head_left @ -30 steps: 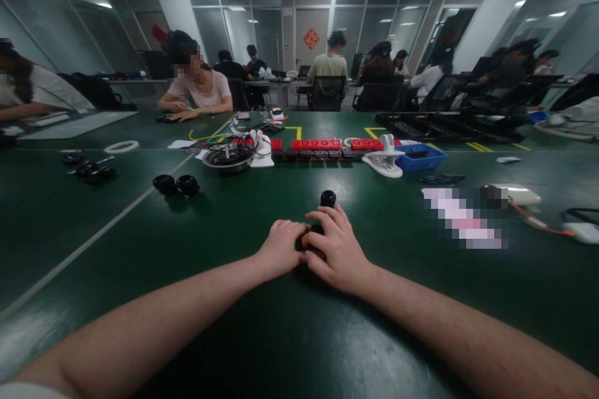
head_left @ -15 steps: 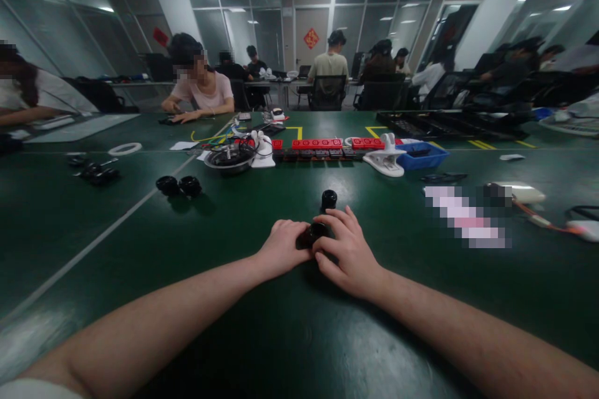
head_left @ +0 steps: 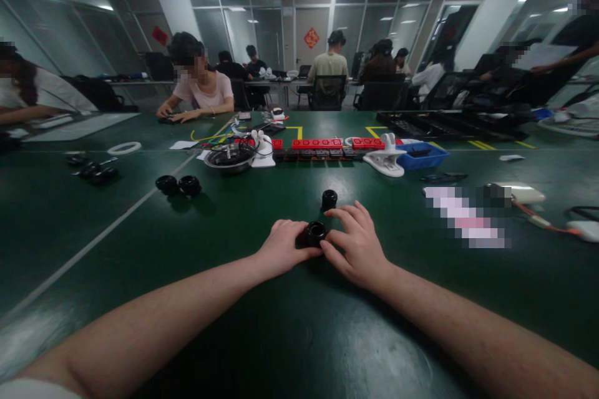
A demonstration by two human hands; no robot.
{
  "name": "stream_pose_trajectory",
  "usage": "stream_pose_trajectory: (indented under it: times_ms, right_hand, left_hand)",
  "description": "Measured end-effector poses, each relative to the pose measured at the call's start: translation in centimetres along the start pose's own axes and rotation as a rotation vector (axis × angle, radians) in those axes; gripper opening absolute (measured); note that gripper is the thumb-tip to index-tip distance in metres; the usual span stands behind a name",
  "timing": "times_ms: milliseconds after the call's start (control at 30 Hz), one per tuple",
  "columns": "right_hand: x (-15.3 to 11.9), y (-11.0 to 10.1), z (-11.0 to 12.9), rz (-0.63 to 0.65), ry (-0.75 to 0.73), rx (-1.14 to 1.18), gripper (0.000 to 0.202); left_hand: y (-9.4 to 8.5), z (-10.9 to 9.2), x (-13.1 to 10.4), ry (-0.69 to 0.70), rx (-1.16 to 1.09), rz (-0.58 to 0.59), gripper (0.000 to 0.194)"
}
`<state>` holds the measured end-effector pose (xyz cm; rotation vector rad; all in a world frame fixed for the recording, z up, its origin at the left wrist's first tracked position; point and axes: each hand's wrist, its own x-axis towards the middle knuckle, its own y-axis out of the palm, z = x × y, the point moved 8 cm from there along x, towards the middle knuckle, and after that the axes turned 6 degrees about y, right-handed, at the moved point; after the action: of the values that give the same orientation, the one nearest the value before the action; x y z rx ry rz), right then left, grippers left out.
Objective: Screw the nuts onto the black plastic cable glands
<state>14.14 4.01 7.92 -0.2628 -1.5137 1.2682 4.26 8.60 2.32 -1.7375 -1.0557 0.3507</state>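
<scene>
A round black part (head_left: 316,233) with a hole in its top rests on the green table (head_left: 224,336) between my hands. My left hand (head_left: 284,248) grips it from the left, thumb along its near side. My right hand (head_left: 354,245) is at its right side with fingers spread, the fingertips close to or touching its edge. Just beyond stands another black part (head_left: 329,199), near the right fingertips.
Two black parts (head_left: 178,186) and a small black cluster (head_left: 96,171) lie left. Farther back are a tray with cables (head_left: 229,159), red sockets (head_left: 317,144), a white clamp (head_left: 386,159) and a blue bin (head_left: 423,157). A person (head_left: 203,87) sits across the table.
My right hand has moved right, away from the black part, uncovering its top and hole. My left hand has stayed in place. A standing person has appeared at the far right.
</scene>
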Motion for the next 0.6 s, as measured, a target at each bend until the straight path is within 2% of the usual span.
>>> stream_pose_trajectory:
  times_ms: [233,600]
  right_hand:
    - [0.5,0.5,-1.2,0.052,0.074,-0.095,0.031]
    - [1.2,2.8,-1.4,0.214,0.214,-0.043,0.041]
  left_hand:
    - [0.3,0.1,0.1,0.019,0.016,0.007,0.037]
    - [0.2,0.0,0.2,-0.006,-0.001,0.03,0.029]
